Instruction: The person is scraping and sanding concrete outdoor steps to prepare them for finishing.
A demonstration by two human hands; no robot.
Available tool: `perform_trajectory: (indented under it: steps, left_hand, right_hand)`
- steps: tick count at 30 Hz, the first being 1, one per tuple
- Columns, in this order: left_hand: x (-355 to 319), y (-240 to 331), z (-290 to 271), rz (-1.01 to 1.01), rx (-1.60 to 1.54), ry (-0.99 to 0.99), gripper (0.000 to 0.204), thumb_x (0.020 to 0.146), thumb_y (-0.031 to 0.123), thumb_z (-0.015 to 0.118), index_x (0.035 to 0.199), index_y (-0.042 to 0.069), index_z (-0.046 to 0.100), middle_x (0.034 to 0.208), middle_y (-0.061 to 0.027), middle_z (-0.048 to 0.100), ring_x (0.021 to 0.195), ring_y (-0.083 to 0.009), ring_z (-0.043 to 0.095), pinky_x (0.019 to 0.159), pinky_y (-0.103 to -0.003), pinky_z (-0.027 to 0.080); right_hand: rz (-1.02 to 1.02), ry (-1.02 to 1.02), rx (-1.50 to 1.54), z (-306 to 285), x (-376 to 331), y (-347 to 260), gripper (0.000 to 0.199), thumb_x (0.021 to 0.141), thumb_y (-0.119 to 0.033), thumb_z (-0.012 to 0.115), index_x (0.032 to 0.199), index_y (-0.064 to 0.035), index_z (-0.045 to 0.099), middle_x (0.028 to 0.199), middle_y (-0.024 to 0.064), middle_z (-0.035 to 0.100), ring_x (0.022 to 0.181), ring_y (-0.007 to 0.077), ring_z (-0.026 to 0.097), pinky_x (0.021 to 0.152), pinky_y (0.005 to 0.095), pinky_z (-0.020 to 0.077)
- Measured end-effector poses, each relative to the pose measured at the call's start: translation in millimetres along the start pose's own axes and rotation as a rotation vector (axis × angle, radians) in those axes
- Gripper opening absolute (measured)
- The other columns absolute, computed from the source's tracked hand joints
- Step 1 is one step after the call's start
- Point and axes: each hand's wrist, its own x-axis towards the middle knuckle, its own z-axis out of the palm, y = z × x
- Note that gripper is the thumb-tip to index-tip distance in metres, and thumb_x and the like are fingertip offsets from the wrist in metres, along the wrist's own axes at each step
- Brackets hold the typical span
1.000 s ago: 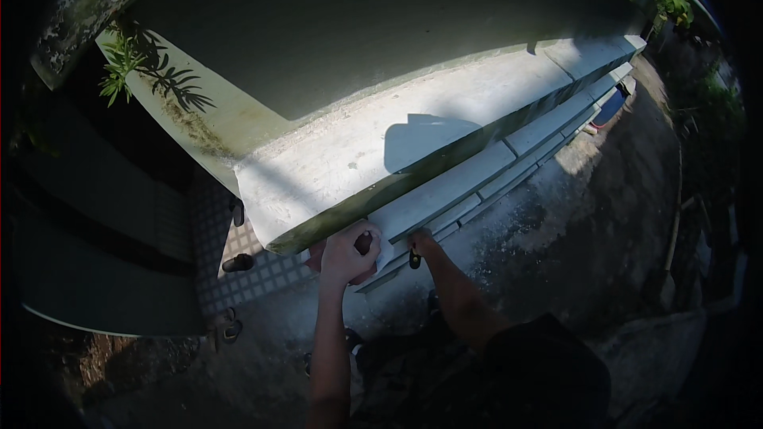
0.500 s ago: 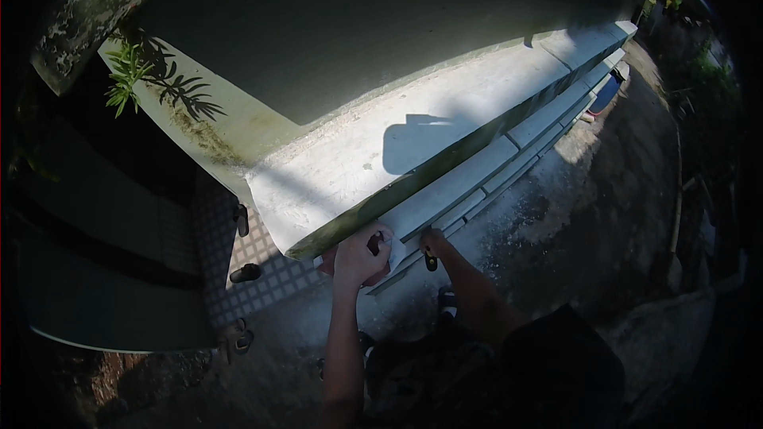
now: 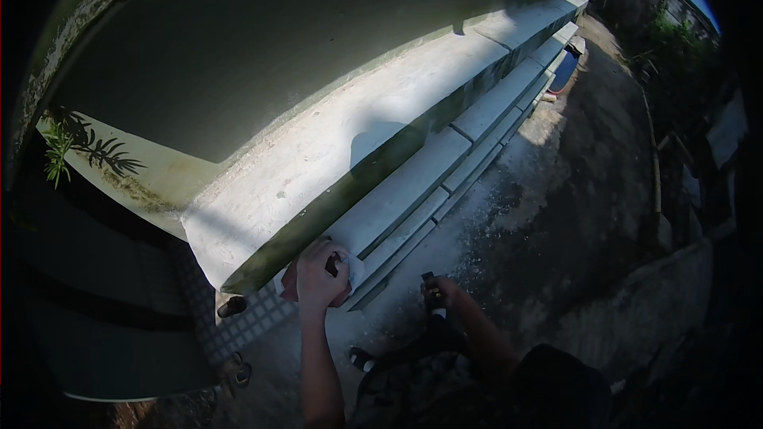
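My left hand [image 3: 318, 280] is closed around a reddish-brown, flat-looking piece [image 3: 288, 283] with a whitish part on its right side. It is by the near end of the stacked pale slabs [image 3: 413, 183], just under the ledge corner. What exactly the piece is, I cannot make out. Farther right, over the ground, my right hand [image 3: 453, 292] grips a small dark hand tool [image 3: 431, 289] with a flat, squared end pointing up. That tool is apart from the slabs.
A sunlit concrete ledge [image 3: 318, 159] runs along a green-grey wall [image 3: 238, 56]. White dust and crumbs lie on the dark ground [image 3: 540, 214]. Sandals [image 3: 241, 369] lie near the checkered tiles [image 3: 238, 326] at lower left. A leafy plant [image 3: 57, 147] hangs at far left.
My view has shifted, and the ledge now sits farther left. My right hand has drawn back from the slabs with the dark tool, turning its flat end up. The left keeps its hold.
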Motion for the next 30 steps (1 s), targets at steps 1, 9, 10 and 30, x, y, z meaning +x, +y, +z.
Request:
perform_trajectory:
  steps: [1, 9, 10, 30]
  left_hand:
    - [0.0, 0.4, 2.8, 0.008, -0.007, -0.022, 0.011, 0.061, 0.003, 0.054, 0.072, 0.005, 0.055, 0.069, -0.009, 0.055, 0.067, -0.0264, 0.055, 0.064, -0.034, 0.045]
    - [-5.3, 7.5, 16.5, 0.043, 0.249, 0.092, 0.013, 0.065, 0.007, 0.057, 0.079, 0.007, 0.057, 0.092, -0.0106, 0.057, 0.079, -0.0306, 0.058, 0.068, -0.037, 0.048]
    - [-3.4, 10.7, 18.3, 0.02, 0.342, 0.079, 0.013, 0.068, 0.009, 0.058, 0.08, 0.007, 0.058, 0.094, -0.0108, 0.057, 0.079, -0.0309, 0.058, 0.068, -0.038, 0.048]
    - [-49.4, 79.2, 137.8, 0.024, 0.128, 0.209, 0.019, 0.065, 0.001, 0.063, 0.083, 0.006, 0.059, 0.088, -0.008, 0.058, 0.074, -0.0249, 0.058, 0.064, -0.032, 0.045]
  right_hand:
    - [-0.002, 0.005, 0.023, -1.8, -1.7, -2.8, 0.012, 0.084, -0.012, 0.046, 0.084, -0.0004, 0.049, 0.069, 0.0059, 0.052, 0.056, 0.0144, 0.051, 0.051, 0.0271, 0.0453]
    - [-0.144, 0.028, -0.434, 24.8, -26.0, -13.4, 0.039, 0.078, -0.005, 0.056, 0.115, -0.0057, 0.042, 0.072, 0.0081, 0.052, 0.055, 0.0158, 0.053, 0.047, 0.0291, 0.0451]
    - [-0.198, 0.029, -0.548, 26.4, -27.1, -12.1, 0.042, 0.077, -0.006, 0.056, 0.115, -0.0044, 0.041, 0.072, 0.0084, 0.052, 0.056, 0.016, 0.053, 0.047, 0.0298, 0.0462]
    - [-0.57, 0.163, -0.337, -1.0, -4.9, -103.1, 0.034, 0.088, -0.033, 0.052, 0.08, -0.0008, 0.046, 0.059, 0.0045, 0.048, 0.045, 0.0168, 0.052, 0.04, 0.0298, 0.0468]
